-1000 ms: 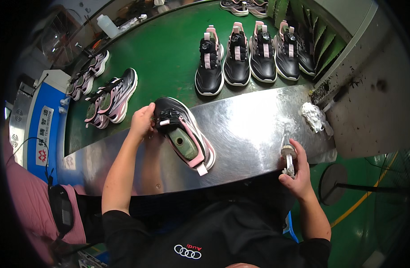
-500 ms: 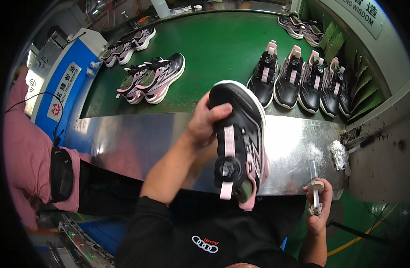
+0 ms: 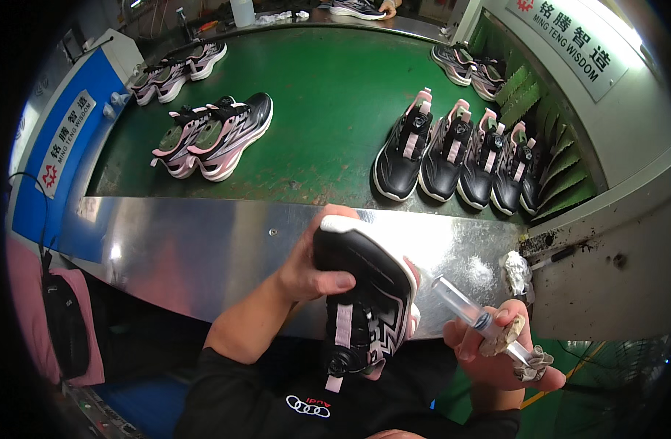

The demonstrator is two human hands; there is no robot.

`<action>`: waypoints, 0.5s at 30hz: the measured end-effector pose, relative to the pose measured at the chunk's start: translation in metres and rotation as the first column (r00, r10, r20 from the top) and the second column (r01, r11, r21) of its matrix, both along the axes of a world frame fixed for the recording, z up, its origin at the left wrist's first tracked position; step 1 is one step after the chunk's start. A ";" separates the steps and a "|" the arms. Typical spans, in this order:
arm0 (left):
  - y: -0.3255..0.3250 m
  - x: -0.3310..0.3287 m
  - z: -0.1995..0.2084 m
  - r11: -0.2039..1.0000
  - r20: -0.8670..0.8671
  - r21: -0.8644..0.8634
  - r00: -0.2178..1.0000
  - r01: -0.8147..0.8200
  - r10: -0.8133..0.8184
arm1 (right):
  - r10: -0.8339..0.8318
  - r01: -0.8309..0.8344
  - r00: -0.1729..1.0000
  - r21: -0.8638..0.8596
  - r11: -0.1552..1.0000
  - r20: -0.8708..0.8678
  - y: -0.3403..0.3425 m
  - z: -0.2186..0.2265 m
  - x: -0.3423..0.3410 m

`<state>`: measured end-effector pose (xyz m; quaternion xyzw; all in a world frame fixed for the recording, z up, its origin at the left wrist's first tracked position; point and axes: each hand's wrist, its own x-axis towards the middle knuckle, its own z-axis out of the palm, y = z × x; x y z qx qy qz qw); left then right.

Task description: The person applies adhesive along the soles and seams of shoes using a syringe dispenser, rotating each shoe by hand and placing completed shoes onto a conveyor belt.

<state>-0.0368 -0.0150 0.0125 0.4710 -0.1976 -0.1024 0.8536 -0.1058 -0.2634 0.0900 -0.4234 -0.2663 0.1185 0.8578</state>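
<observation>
My left hand grips a black sneaker by its toe end, thumb on the upper and fingers round the sole side. The shoe has a white sole, pink trim, a pink strap and a round black dial near the ankle, which points down toward my body. In my right hand is a clear plastic syringe, its tip toward the shoe's side but apart from it. Pale wrapping sits around the syringe's flange and plunger end, between my fingers.
Several matching sneakers stand at the right on the green conveyor belt; a pair lies left. Crumpled white material rests on the metal ledge. A blue-sided machine housing borders the left. Another person's hand touches a shoe at the far end.
The sneaker has come lower and closer to my body. My right hand has risen and moved inward, tilting the syringe toward the shoe. A person's hand and shoe now show at the far end.
</observation>
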 end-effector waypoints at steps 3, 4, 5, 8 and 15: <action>0.002 0.001 -0.004 0.999 0.144 0.050 0.989 0.017 -0.024 | 0.039 -0.039 0.999 0.009 0.999 -0.007 0.009 0.006 0.002; 0.001 0.001 -0.004 0.999 0.145 0.043 0.989 0.012 -0.018 | 0.044 -0.044 0.999 0.007 0.999 -0.013 0.011 0.008 0.003; 0.000 0.000 -0.004 0.999 0.172 0.034 0.985 0.021 -0.026 | 0.050 -0.050 0.999 0.003 0.999 -0.019 0.014 0.010 0.004; -0.002 -0.002 -0.001 0.999 0.221 0.033 0.975 0.021 -0.028 | 0.065 -0.066 0.997 -0.023 0.998 -0.046 0.014 0.009 0.006; -0.002 -0.005 0.004 0.998 0.275 0.060 0.961 0.018 -0.034 | 0.242 -0.249 0.968 0.121 0.961 0.070 0.014 0.001 0.013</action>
